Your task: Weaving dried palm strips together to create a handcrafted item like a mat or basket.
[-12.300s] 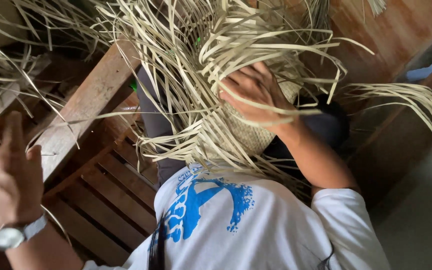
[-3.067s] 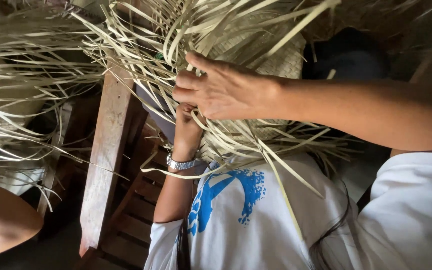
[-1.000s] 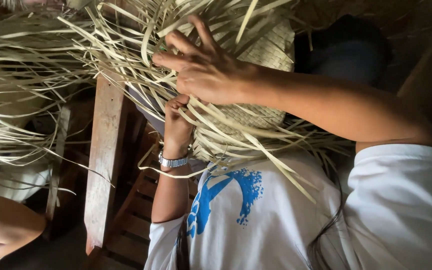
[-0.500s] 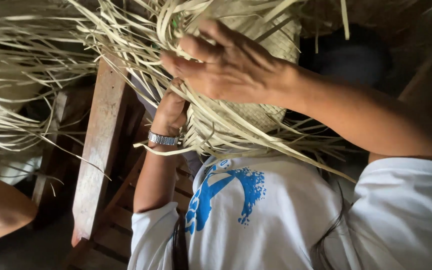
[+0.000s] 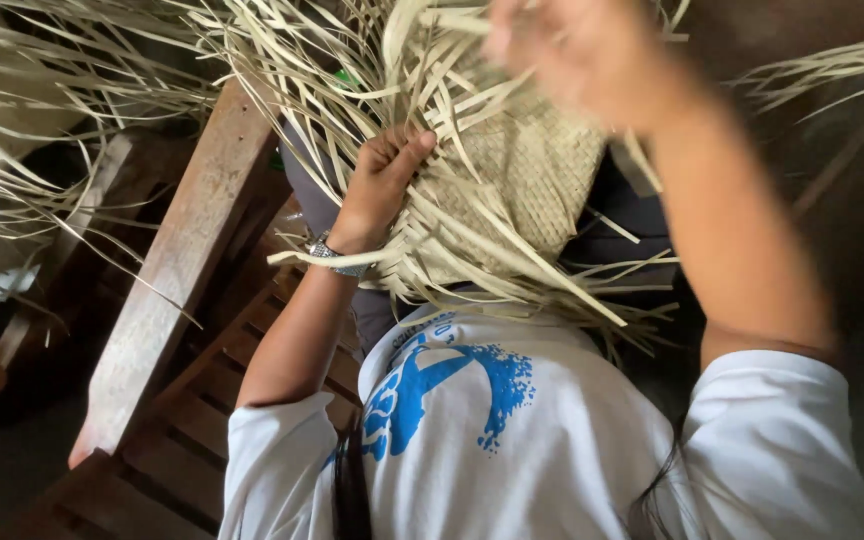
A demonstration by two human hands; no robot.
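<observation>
Gripping the left edge of a half-woven palm-leaf mat point(image 5: 527, 185), the left hand point(image 5: 384, 180) has its fingers curled tight on the loose strips point(image 5: 352, 70) there. The mat lies on the lap, centre of view, just right of a wooden bench rail point(image 5: 177, 270). Right hand point(image 5: 582, 50) has lifted off the weave since half a second ago and is now blurred at the far top; cannot tell whether its fingers are apart or closed. Judged: one strip placed, next being fetched. Wristwatch point(image 5: 337, 255) on left wrist.
</observation>
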